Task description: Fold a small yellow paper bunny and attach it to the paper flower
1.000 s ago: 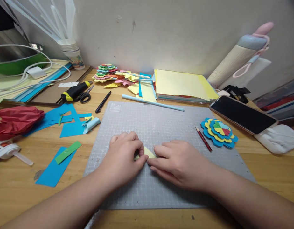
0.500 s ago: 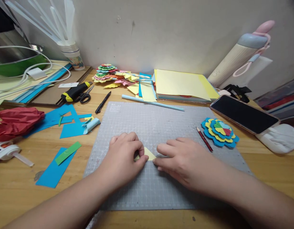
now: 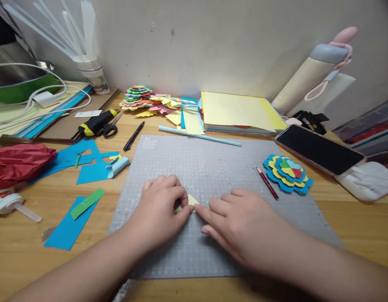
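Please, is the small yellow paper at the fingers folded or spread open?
Probably folded, but I cannot be certain: the pale yellow paper shows a pointed, triangle-like part, while the left hand covers some of it.

Phone sits at right of desk, pale bottle behind it. At left, stacked cups hold translucent sticks; scissors lie near black pen.
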Demonstrator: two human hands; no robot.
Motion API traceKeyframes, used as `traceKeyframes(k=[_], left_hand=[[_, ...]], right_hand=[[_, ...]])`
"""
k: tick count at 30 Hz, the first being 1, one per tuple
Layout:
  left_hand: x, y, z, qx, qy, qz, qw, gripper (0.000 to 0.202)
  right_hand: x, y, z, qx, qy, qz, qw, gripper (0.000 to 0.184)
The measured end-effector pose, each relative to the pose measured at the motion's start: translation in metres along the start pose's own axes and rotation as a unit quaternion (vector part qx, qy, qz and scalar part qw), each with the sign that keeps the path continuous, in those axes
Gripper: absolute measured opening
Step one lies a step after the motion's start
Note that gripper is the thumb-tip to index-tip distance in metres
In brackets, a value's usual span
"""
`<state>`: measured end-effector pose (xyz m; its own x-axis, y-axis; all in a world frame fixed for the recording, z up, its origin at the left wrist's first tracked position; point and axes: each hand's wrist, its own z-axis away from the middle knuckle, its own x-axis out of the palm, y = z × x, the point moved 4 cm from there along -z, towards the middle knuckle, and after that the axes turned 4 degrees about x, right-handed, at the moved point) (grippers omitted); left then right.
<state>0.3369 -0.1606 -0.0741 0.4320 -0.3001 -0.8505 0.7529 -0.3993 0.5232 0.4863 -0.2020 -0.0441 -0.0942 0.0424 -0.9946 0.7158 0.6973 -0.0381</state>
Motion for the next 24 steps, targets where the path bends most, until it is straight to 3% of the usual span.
traceKeyframes(k=[4, 14, 24], left_hand=[[-0.001, 0.002, 0.002, 0.008, 0.001, -0.009, 1.0, 0.011], [0.006, 0.008, 0.012, -0.004, 0.017, -0.05, 0.999, 0.002], [-0.001, -0.006, 0.015, 0.003, -0.023, -0.03, 0.999, 0.018]], right_hand=[[0.012, -0.009, 0.0, -0.002, -0.028, 0.008, 1.0, 0.032], [0.016, -0.012, -0.002, -0.001, -0.073, -0.007, 0.997, 0.03], [0.01, -0.006, -0.004, 0.073, -0.168, -0.037, 0.982, 0.032]])
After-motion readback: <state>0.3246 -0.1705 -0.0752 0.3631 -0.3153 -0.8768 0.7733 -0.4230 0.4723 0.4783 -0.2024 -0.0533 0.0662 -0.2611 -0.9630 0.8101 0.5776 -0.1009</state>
